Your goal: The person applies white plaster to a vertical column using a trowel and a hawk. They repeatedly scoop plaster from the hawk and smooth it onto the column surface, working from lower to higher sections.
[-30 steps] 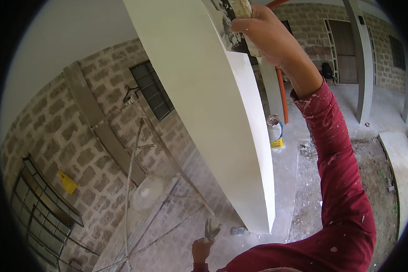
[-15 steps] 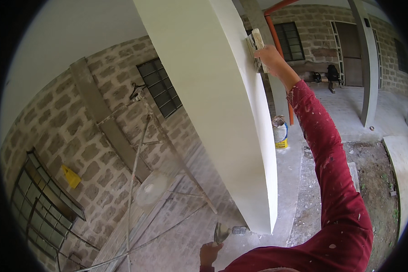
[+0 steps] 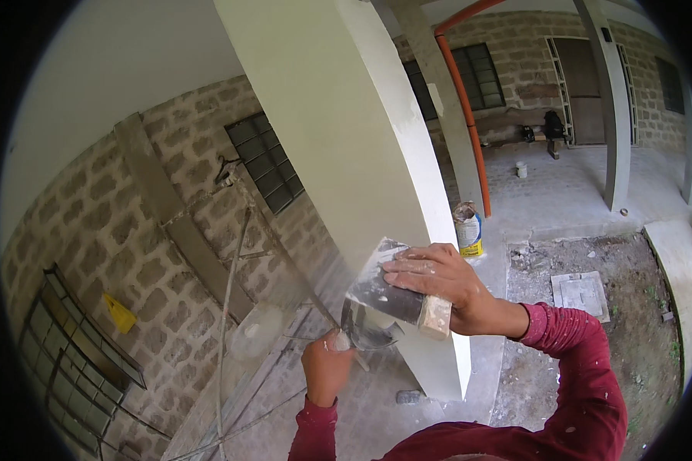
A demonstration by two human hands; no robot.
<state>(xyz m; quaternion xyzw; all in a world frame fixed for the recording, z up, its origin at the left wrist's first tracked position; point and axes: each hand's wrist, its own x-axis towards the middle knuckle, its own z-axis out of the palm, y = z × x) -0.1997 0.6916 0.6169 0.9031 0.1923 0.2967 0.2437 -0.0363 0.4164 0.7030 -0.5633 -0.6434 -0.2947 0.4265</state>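
My left hand (image 3: 325,365) is closed around a putty knife (image 3: 367,332), its metal blade pointing right. My right hand (image 3: 450,286) grips a plastering trowel (image 3: 388,283) with a wide dark metal blade and a pale wooden back edge (image 3: 436,316). White filler is smeared on the trowel blade. The two blades meet or overlap in front of the column, the trowel above the putty knife; exact contact is hard to tell. Behind them rises a pale square column (image 3: 323,138) whose bright right face (image 3: 419,157) shows uneven patches near the top.
A metal scaffold frame (image 3: 234,269) stands left of the column. A bucket (image 3: 468,230) with yellow, white and blue on it sits behind the column. An orange pipe (image 3: 469,115) runs down a post. A small grey block (image 3: 407,397) lies by the column's foot.
My right hand has come down from the column's upper right face with the trowel. My left hand has risen with the putty knife, bringing the two tools together.
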